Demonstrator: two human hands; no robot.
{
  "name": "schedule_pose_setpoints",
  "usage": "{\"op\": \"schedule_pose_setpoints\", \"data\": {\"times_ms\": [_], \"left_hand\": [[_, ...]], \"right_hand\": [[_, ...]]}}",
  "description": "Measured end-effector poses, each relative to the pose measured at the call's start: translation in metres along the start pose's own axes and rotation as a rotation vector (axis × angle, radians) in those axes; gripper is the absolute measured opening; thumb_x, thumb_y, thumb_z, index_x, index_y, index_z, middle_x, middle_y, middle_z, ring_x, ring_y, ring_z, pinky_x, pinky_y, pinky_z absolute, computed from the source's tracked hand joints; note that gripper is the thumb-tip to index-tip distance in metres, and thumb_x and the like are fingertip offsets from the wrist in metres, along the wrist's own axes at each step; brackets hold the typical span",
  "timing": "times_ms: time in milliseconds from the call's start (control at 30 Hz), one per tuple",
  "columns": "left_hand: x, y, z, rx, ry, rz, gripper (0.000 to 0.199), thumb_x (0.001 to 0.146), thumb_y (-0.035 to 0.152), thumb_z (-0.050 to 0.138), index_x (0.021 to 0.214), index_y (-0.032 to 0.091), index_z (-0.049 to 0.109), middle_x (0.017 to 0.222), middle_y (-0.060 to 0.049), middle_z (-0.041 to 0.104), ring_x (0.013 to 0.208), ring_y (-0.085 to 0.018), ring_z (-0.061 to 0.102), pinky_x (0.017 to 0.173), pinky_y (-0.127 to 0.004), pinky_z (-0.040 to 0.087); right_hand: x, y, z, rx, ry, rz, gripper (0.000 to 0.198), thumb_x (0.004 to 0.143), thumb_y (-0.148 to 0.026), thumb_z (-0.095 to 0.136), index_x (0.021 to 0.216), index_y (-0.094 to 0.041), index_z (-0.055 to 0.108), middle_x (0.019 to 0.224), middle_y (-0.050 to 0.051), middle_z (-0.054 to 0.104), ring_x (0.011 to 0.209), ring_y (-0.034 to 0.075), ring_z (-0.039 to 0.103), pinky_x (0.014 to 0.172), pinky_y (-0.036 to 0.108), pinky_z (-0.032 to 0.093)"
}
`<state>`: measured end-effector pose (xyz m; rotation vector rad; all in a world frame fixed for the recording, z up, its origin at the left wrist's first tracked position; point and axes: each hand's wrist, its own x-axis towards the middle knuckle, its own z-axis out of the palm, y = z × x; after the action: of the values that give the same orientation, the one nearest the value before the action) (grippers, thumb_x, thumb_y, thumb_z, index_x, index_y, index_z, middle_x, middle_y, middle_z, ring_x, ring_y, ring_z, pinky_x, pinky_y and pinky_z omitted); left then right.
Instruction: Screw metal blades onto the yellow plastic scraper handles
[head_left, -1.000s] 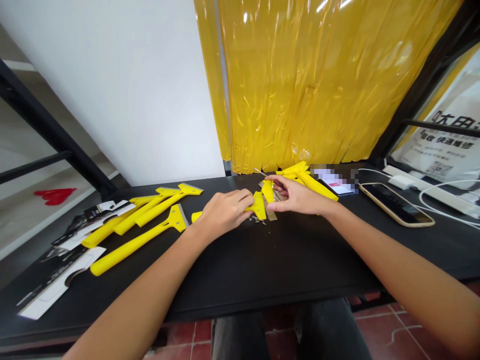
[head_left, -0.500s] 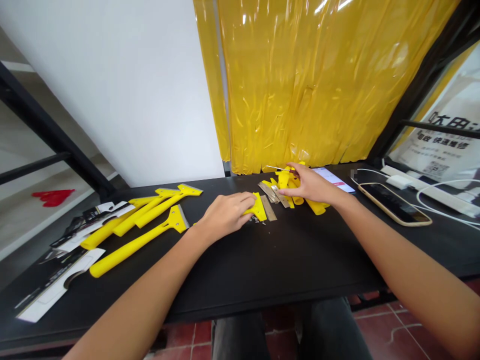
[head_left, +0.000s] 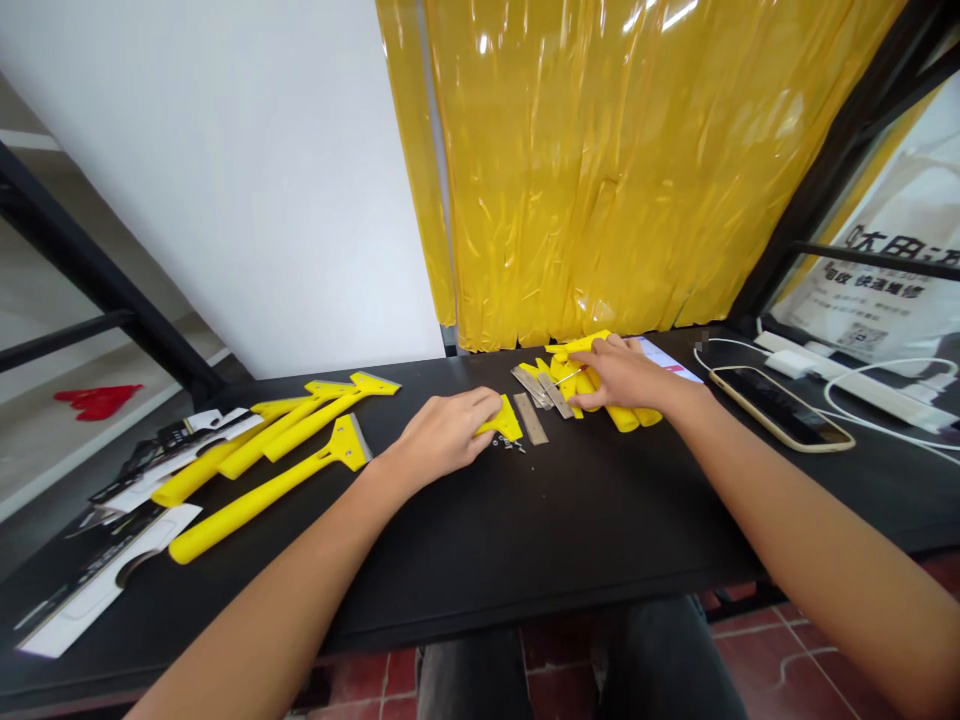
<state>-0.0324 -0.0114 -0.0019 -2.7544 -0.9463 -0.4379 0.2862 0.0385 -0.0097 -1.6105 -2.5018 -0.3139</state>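
Left grip: grasping scraper, low at desk, beside screws. Right grip: grasping thin rod at yellow parts; hold on any part, cannot tell. Advisable: scraper steady, screws undisturbed.

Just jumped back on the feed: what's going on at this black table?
A person is working with both bare hands. The left hand grips a yellow plastic scraper, its head showing beyond the fingers. The right hand holds a thin metal-shafted tool over a pile of yellow plastic parts. Between the hands lie flat grey metal blades, with small metal screws near the scraper's head. More long yellow scrapers lie to the left, beside black-and-white card packaging.
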Motion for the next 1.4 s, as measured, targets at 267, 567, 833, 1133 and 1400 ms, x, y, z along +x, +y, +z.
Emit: {"op": "schedule_pose_setpoints", "data": {"times_ms": [267,567,833,1133,1400], "left_hand": [[0.000,-0.001,0.000,0.018,0.038,0.038,0.007,0.094,0.023,0.051,0.099,0.021,0.056,0.121,-0.006,0.065,0.088,-0.017,0.067,0.061,-0.027,0.048],[0.000,-0.001,0.004,-0.002,0.048,0.017,0.020,0.094,0.021,0.050,0.114,0.023,0.056,0.112,-0.004,0.070,0.098,-0.019,0.068,0.071,-0.027,0.050],[0.000,0.002,0.000,-0.064,0.060,-0.084,0.019,0.093,0.023,0.053,0.112,0.022,0.053,0.104,-0.003,0.070,0.082,-0.018,0.067,0.065,-0.029,0.047],[0.000,0.002,-0.005,-0.018,0.110,-0.020,0.003,0.091,0.020,0.054,0.094,0.021,0.053,0.125,-0.007,0.060,0.086,-0.017,0.065,0.059,-0.029,0.048],[0.000,-0.007,0.003,-0.053,0.166,0.003,0.010,0.097,0.028,0.056,0.098,0.019,0.060,0.117,-0.008,0.062,0.088,-0.017,0.066,0.074,-0.030,0.055]], "right_hand": [[0.000,-0.002,-0.008,0.197,0.110,0.010,0.052,0.085,-0.055,0.060,0.122,-0.020,0.070,0.111,0.016,0.071,0.105,0.038,0.061,0.088,0.050,0.044],[0.000,-0.017,-0.012,0.210,0.071,-0.021,0.042,0.090,-0.057,0.057,0.102,-0.023,0.077,0.099,0.011,0.077,0.093,0.033,0.068,0.079,0.044,0.048],[0.001,-0.038,-0.003,0.123,0.165,0.032,0.032,0.091,-0.045,0.057,0.097,-0.019,0.075,0.097,0.015,0.075,0.100,0.037,0.064,0.088,0.053,0.047],[-0.005,-0.065,-0.023,0.636,0.249,0.058,0.044,0.096,-0.058,0.049,0.124,-0.025,0.056,0.109,0.010,0.072,0.097,0.028,0.067,0.081,0.041,0.050],[-0.004,-0.059,-0.032,0.495,0.260,-0.104,0.036,0.104,-0.042,0.038,0.089,-0.022,0.064,0.091,0.006,0.071,0.085,0.022,0.064,0.074,0.034,0.044]]}}
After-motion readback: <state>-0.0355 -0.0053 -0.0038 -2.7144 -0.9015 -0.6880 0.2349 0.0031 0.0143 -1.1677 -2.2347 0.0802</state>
